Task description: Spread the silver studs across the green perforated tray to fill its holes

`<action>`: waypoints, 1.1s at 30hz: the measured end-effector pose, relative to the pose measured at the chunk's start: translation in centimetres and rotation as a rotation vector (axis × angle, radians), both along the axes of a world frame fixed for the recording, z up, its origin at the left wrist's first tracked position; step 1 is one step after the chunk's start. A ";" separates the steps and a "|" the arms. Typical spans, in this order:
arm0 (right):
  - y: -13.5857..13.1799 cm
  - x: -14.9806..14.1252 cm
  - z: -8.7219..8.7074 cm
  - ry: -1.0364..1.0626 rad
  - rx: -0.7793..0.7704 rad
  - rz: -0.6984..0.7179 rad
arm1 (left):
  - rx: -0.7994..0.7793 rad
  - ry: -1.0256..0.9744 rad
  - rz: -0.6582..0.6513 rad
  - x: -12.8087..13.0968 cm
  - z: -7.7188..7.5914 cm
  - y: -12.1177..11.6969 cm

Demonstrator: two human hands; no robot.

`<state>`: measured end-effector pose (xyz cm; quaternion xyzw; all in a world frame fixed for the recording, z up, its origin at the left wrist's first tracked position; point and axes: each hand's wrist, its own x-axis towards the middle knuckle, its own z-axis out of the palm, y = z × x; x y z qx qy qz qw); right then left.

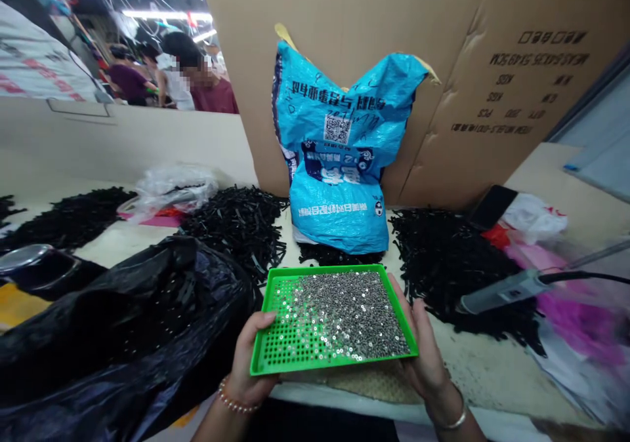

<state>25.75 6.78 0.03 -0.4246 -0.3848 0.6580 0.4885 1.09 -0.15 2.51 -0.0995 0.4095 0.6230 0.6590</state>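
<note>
The left grip [249, 357] and right grip [426, 357] clamp a perforated green plastic tray [335, 365] between them, heaped with tiny glinting silvery discs [354, 314]; tangled black strips [236, 232] lie beyond both grips.

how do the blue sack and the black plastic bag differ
The blue woven sack stands upright against a cardboard sheet, while the black plastic bag slumps low at the front left. The sack is printed with text and a QR code; the bag shows no print and has a glossy sheen. Both are soft and crumpled.
</note>
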 end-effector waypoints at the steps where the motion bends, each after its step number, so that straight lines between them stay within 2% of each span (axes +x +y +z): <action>1: 0.1 0.5 0.3 -0.135 0.100 -0.009 | 0.002 -0.017 0.007 0.0 -0.2 0.1; 3: 0.2 1.3 1.4 -0.502 0.404 -0.082 | 0.020 -0.040 0.028 0.1 -0.4 0.2; 5: 0.1 1.3 3.1 -0.911 0.753 -0.078 | 0.045 -0.045 0.043 0.5 -0.6 0.3; 7: 0.0 0.6 4.5 -1.228 1.000 0.054 | 0.074 -0.048 0.033 1.0 -0.9 0.4; 9: 0.4 -0.6 5.0 -1.422 1.093 0.181 | 0.114 -0.047 0.020 1.5 -1.4 0.4; 13: 2.1 -2.5 3.5 -1.665 0.965 0.244 | 0.180 -0.047 0.004 1.9 -3.2 0.4; 17: 3.0 -3.9 2.2 -1.719 0.829 0.360 | 0.227 -0.046 0.026 1.7 -4.7 0.6; 22: 2.0 -6.8 2.6 -1.644 0.678 0.492 | 0.188 -0.076 0.049 1.5 -4.5 1.0; 25: 0.7 -9.2 3.3 -1.582 0.701 0.593 | 0.139 -0.073 0.073 1.7 -4.1 1.3; 29: -0.9 -11.7 4.3 -1.512 0.788 0.706 | 0.163 -0.062 0.094 1.7 -4.1 1.9; 33: -0.4 -11.8 4.9 -1.449 0.848 0.779 | 0.162 -0.093 0.088 1.5 -3.8 2.0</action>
